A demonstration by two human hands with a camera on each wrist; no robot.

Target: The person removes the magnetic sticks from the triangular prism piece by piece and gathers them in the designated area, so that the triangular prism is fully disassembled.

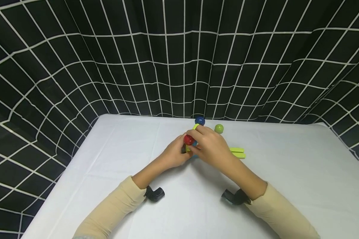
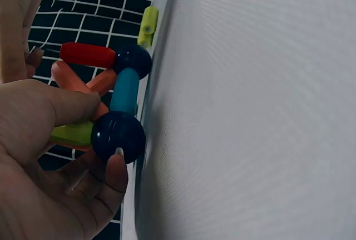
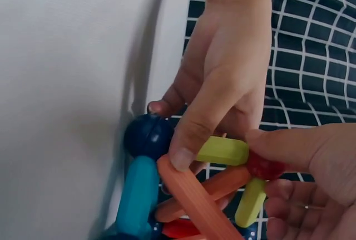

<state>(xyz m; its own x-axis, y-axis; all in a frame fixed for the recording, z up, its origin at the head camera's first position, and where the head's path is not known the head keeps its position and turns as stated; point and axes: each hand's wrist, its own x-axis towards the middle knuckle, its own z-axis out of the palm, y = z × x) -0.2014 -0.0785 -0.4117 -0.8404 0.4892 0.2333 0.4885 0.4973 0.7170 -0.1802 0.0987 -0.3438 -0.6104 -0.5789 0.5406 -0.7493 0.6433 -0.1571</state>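
Both hands hold a toy structure of colored rods joined by balls. In the left wrist view, my left hand (image 2: 33,145) grips it, thumb over an orange rod (image 2: 72,78) and a fingertip on a dark blue ball (image 2: 114,137). A teal rod (image 2: 125,89) links that ball to another dark blue ball (image 2: 133,60), from which a red rod (image 2: 89,54) sticks out. My right hand (image 3: 328,167) pinches a red ball (image 3: 265,165), which meets a yellow-green rod (image 3: 225,151) and a second one (image 3: 251,202). Fingers hide parts of the structure in the head view.
On the white table (image 1: 116,199), a loose blue ball (image 1: 199,120) and a green ball (image 1: 219,128) lie beyond the hands. Two yellow-green rods (image 1: 237,155) lie side by side right of the right hand. A black grid-patterned curtain (image 1: 179,73) stands behind the table.
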